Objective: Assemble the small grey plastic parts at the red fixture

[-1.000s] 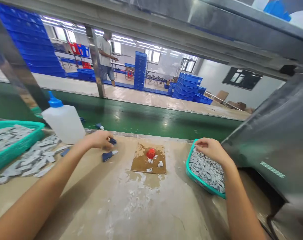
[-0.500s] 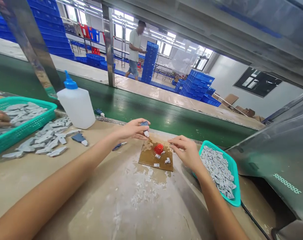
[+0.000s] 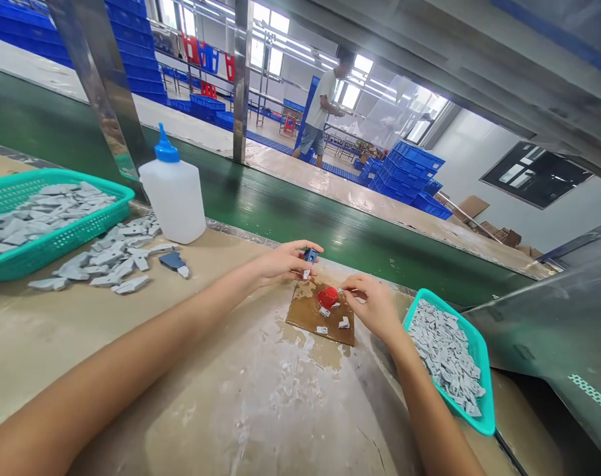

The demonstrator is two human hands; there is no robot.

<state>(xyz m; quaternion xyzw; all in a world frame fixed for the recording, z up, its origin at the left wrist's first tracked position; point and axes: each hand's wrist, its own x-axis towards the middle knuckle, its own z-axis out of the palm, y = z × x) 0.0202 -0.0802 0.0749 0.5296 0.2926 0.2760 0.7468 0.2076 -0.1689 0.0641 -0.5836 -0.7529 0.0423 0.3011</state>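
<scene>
My left hand [image 3: 291,262] is closed on a small dark blue plastic part [image 3: 311,255] with a white tip pointing down, held above the far edge of a wet brown board [image 3: 300,311]. My right hand [image 3: 372,303] is pinched beside a round red cap-like piece [image 3: 328,297] on that board. A tiny pale piece seems to sit between its fingertips, too small to name. Several small white plastic pieces [image 3: 322,330] lie around the red one.
At right stands a green basket [image 3: 487,396] of small white-grey pieces. Left are another green basket [image 3: 82,221], a heap of grey parts [image 3: 106,261], a dark blue part [image 3: 172,260] and a white squeeze bottle [image 3: 174,198]. A green conveyor belt [image 3: 280,211] runs behind; a person [image 3: 320,106] walks beyond.
The view has shifted, so the bench appears further right. My right fingertips are closer to the red piece. Another person's hand at the left basket is out of view; the walking person moved right.
</scene>
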